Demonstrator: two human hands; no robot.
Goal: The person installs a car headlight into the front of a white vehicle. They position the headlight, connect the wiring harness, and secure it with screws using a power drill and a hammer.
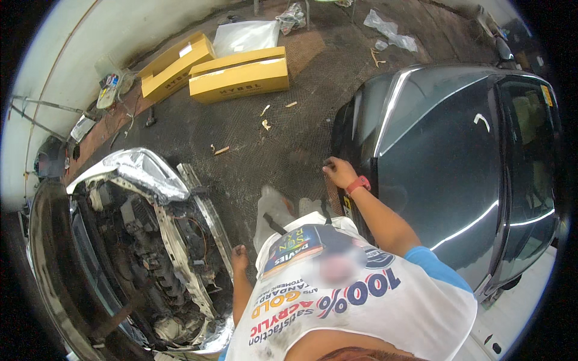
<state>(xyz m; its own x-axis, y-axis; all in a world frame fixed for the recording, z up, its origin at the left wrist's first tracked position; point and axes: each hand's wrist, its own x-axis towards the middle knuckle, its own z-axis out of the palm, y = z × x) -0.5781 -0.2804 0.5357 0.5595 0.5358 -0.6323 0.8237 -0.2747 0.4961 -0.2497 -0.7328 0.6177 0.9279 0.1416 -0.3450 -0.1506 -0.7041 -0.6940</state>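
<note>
My right hand (340,172), with a red wristband, lies on the front edge of the dark grey car's bonnet (433,156), fingers curled over the edge. My left hand (239,259) hangs low beside the pale metal front frame (180,240) of a stripped car, fingers curled; I cannot tell whether it touches the frame. That car's engine bay (150,240) is exposed, and a silver headlight (144,171) sits at its corner. My white printed shirt and pale trousers fill the gap between the two cars.
Two long yellow cardboard boxes (241,75) and a white sheet (247,36) lie on the dark mesh-patterned floor (271,138) ahead. Scraps and crumpled plastic (391,30) are scattered further out. A wall (72,54) with cables runs along the left.
</note>
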